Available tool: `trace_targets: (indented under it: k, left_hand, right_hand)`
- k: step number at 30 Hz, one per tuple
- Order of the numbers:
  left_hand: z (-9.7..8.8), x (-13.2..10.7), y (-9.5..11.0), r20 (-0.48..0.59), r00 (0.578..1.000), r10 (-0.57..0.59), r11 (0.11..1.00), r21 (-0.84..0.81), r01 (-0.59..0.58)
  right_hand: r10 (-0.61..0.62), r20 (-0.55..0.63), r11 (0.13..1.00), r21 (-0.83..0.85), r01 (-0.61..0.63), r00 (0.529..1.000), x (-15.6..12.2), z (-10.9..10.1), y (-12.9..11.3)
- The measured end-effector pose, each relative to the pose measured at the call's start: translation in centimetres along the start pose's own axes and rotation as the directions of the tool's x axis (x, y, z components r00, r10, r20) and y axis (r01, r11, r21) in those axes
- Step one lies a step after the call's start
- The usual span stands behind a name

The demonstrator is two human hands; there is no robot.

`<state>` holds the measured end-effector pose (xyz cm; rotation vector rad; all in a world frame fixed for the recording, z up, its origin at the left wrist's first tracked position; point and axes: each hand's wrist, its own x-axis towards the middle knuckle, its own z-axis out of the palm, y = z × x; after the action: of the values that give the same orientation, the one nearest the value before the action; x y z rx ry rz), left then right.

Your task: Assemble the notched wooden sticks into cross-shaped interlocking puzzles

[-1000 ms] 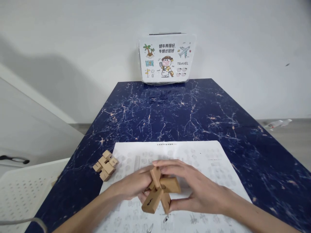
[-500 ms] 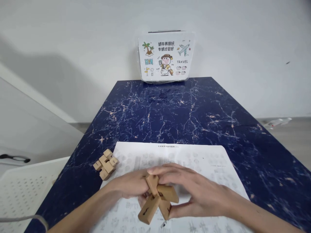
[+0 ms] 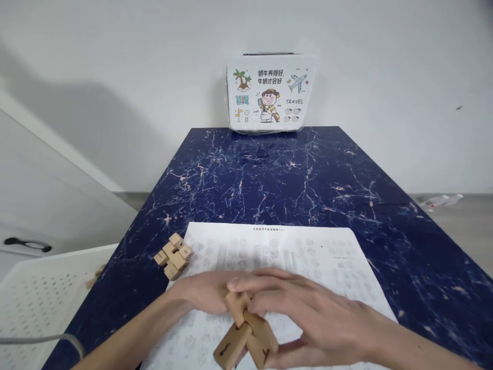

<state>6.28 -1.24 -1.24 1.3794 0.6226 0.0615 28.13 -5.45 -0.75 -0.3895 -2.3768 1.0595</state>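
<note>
Hands at table's near edge: left hand (image 3: pixel 206 298) and right hand (image 3: pixel 308 321) both clasp wooden burr puzzle (image 3: pixel 244 334) above printed sheet (image 3: pixel 327 257); second puzzle (image 3: pixel 173 255) lies left.

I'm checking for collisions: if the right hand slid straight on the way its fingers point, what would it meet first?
The right hand points left over the wooden puzzle, so it would likely run into the left hand first; their fingers seem to touch, though depth is unclear.
</note>
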Motion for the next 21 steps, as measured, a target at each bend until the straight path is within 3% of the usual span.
trace_targets:
  k: [3,4,8,17,21]
  left_hand:
    - [0.1,-0.1,0.3,0.194,0.981,-0.005,1.000,0.028,0.000]
    - [0.2,-0.2,0.3,0.203,0.979,0.010,1.000,0.007,-0.011]
    - [0.1,-0.5,0.2,0.177,0.984,-0.008,1.000,-0.025,0.012]
    - [0.2,0.3,-1.9,-0.064,0.998,0.026,0.978,-0.207,-0.039]
    - [0.1,0.5,-1.8,0.060,0.997,0.049,0.943,-0.331,-0.027]
  right_hand:
    - [0.055,0.002,0.997,0.050,-0.055,0.999,0.0,0.1,-0.3]
    - [0.076,0.000,0.995,0.072,-0.076,0.997,0.0,0.2,-0.4]
    - [0.121,-0.045,0.980,0.165,-0.112,0.992,-0.2,0.5,-0.7]
    - [0.218,-0.241,0.939,0.314,-0.137,0.946,-1.3,0.6,-2.2]
    - [0.306,-0.384,0.940,0.268,-0.212,0.871,-4.1,-1.0,-2.5]
